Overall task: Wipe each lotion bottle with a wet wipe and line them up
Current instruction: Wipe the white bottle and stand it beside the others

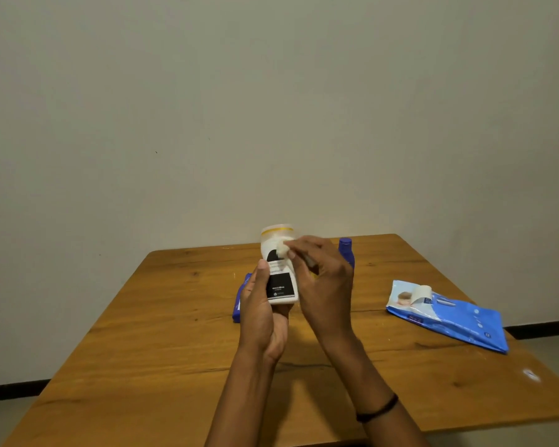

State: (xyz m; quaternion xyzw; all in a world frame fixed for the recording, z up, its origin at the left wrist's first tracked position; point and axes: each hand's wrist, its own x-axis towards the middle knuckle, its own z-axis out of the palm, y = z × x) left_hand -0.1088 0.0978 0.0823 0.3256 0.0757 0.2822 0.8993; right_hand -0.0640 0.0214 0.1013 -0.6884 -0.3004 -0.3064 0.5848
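The wooden surface (pixel 175 317) stands against a plain wall and carries everything. On its right side lies a blue wet-wipe pack (pixel 449 314), with its flap peeled open, well apart from the hands.

Over the middle of the surface, the left hand (pixel 262 304) grasps the white lotion bottle (pixel 279 272) round its lower part. It holds the bottle clear of the wood, with the yellow-ringed end toward the wall. The right hand (pixel 323 279) is curled, its fingertips pinching a small wadded wet wipe (pixel 283 248) against the bottle's upper body, just below the yellow ring.

A blue bottle (pixel 346 248) stands upright just behind the right hand, partly hidden by it. A blue object (pixel 241 298) lies flat on the surface behind the left hand. It may be another bottle, but too little shows to tell.

The step in hand appears to be wiping the white bottle, with the work now near its top. No finished row of bottles is visible, so the task looks early or midway.

The next move probably calls for the left hand to turn the bottle so the wipe reaches the label side and the base. The left-hand grip needs to be firm, since a damp plastic bottle could slip. After that, the bottle needs a free spot on the surface, and the blue bottle awaits its turn.
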